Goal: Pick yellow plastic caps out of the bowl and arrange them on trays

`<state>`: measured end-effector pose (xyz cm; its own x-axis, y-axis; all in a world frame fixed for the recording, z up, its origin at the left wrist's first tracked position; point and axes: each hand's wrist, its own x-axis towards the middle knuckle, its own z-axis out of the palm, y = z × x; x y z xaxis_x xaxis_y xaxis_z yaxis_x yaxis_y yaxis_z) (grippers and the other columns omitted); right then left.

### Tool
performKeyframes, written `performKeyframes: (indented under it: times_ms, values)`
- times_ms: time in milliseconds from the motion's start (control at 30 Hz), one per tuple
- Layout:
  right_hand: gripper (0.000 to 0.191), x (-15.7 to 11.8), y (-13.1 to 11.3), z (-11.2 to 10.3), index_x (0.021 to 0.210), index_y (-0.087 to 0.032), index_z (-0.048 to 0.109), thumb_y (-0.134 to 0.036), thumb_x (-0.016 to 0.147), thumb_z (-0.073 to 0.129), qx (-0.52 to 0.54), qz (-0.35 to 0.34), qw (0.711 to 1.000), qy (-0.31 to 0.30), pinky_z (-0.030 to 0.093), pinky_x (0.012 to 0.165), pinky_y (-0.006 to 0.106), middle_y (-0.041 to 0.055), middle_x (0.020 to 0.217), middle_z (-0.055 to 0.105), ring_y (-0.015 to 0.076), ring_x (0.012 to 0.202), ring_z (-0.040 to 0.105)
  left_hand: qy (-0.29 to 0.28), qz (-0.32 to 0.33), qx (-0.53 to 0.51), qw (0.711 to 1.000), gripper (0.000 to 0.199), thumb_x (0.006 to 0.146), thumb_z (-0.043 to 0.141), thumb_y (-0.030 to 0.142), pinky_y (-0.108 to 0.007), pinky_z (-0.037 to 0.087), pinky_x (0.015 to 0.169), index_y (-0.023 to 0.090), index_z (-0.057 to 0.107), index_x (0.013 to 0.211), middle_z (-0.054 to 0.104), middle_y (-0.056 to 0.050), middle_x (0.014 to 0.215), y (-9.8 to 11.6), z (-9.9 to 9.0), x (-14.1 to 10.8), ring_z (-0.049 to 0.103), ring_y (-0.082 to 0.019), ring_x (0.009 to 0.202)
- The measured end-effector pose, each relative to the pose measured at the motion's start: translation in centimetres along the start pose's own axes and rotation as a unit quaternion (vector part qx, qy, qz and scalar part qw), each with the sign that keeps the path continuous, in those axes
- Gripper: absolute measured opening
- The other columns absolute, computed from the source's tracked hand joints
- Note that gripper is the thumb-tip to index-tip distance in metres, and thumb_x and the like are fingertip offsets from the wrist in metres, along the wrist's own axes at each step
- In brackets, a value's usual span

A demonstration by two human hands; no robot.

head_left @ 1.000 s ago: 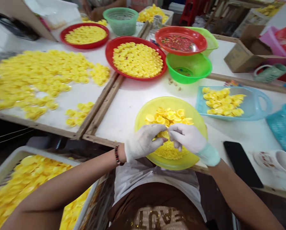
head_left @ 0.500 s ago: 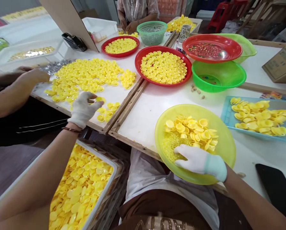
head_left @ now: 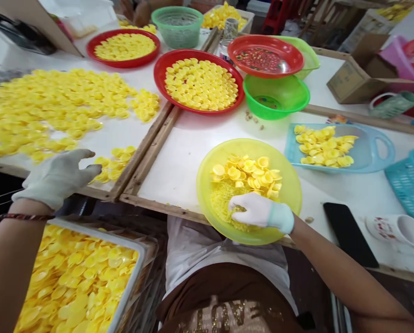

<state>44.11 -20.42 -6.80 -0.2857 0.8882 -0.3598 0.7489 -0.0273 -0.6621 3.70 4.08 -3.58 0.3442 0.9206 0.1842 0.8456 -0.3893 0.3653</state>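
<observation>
Wearing a white glove with bare fingertips, my left hand [head_left: 59,175] is over the left table's front edge, thumb and forefinger apart and nothing between them. Beside it lies a small group of yellow cups [head_left: 115,164]; a wide spread of yellow cups [head_left: 64,99] covers the table beyond. My right hand [head_left: 253,209], also gloved, reaches into a yellow bowl [head_left: 292,185] at the small yellow granules [head_left: 222,199]. Its fingers curl down there, and what they hold, if anything, is hidden. Larger yellow cup pieces [head_left: 252,173] are heaped behind it in the bowl.
Red trays [head_left: 156,74] of yellow cups stand behind, near a green bowl [head_left: 276,95]. A blue tray [head_left: 366,138], a black phone [head_left: 349,233] and a mug [head_left: 396,231] are at the right. A crate [head_left: 141,259] of yellow pieces is at the lower left. Another person's hand [head_left: 141,11] shows at the top.
The view has turned to the right. My left hand has drawn back toward the table edge and the yellow cup at its fingers is gone from them. My right hand remains in the yellow bowl.
</observation>
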Motion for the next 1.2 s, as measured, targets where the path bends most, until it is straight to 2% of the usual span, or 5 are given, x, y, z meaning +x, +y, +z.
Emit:
performKeyframes:
  times_ms: [233,367,667,900,1200]
  values:
    - [0.023,-1.4,0.4,-0.4,0.103,-0.022,0.075,-0.026,0.087,0.060,-0.010,0.033,0.997,0.076,0.051,0.086,0.032,0.0036,0.106,0.077,0.0238,0.098,0.070,-0.101,0.317,-0.058,0.941,0.022,0.095,0.054,0.030,-0.033,0.051,0.083,0.017,0.071,0.099,0.070,-0.008,0.101,20.6,7.1,-3.0,0.065,-0.021,0.091]
    - [0.023,-3.0,0.4,-0.6,0.104,-0.021,0.075,-0.021,0.088,0.058,-0.030,0.035,0.993,0.107,0.049,0.090,0.035,0.0050,0.105,0.077,0.0236,0.097,0.070,-0.205,0.354,0.021,0.912,0.021,0.092,0.055,0.026,-0.036,0.050,0.076,0.015,0.071,0.100,0.068,-0.011,0.095,27.4,11.6,-2.9,0.066,-0.025,0.087]
    - [0.018,-5.0,1.2,-1.8,0.101,-0.021,0.072,-0.019,0.090,0.058,0.027,-0.003,0.975,0.219,0.050,0.090,0.033,0.0033,0.101,0.075,0.0194,0.095,0.068,-0.258,0.215,-0.172,0.926,0.023,0.081,0.067,0.028,-0.037,0.052,0.078,0.014,0.064,0.099,0.068,-0.009,0.093,27.3,13.0,-2.5,0.065,-0.023,0.083]
    - [0.014,-3.9,-0.6,-2.8,0.101,-0.021,0.068,-0.022,0.095,0.056,-0.021,-0.082,0.943,0.323,0.050,0.089,0.035,0.0056,0.101,0.072,0.0212,0.097,0.065,-0.431,-0.048,-0.496,0.752,0.045,0.066,0.084,0.039,-0.024,0.053,0.065,0.012,0.063,0.096,0.066,-0.002,0.079,26.7,11.3,-3.3,0.063,-0.012,0.066]
    - [0.017,-4.7,-0.3,-2.9,0.108,-0.020,0.066,-0.021,0.097,0.053,-0.032,-0.064,0.937,0.342,0.050,0.088,0.034,0.0057,0.102,0.072,0.0206,0.097,0.065,-0.426,-0.068,-0.522,0.736,0.045,0.066,0.086,0.039,-0.022,0.054,0.064,0.012,0.065,0.095,0.067,-0.002,0.080,26.6,10.9,-3.4,0.064,-0.011,0.066]
